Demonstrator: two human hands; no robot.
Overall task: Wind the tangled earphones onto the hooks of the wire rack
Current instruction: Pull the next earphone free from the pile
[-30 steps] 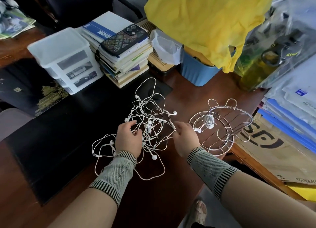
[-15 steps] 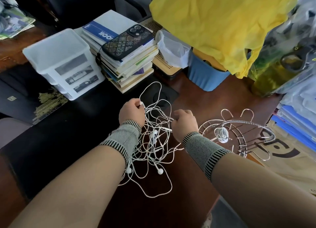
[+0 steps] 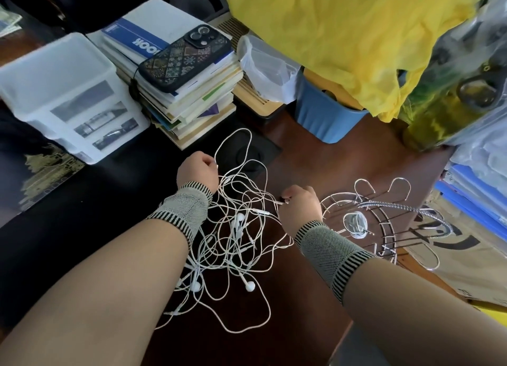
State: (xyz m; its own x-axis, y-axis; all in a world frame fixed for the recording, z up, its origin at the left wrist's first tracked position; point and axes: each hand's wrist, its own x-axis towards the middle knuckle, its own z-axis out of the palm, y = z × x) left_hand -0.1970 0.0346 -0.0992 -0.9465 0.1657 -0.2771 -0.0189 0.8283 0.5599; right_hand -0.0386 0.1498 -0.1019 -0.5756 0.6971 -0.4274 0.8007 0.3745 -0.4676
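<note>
Head: earphones (image 3: 238, 228) in both hands.

Fingertips of both hands (image 3: 196, 171) curl out of sight — earphones (image 3: 236, 228) partly under forearms.

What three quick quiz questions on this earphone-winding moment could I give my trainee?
1. True or false: the phone lies on the stack of books.
2. Which side of the tangled earphones is the wire rack on?
A. left
B. right
C. behind
3. Fill in: the left hand and the right hand both grip the ___.

Key:
1. true
2. B
3. earphone cords; a small wound bundle already sits on the rack.
</note>
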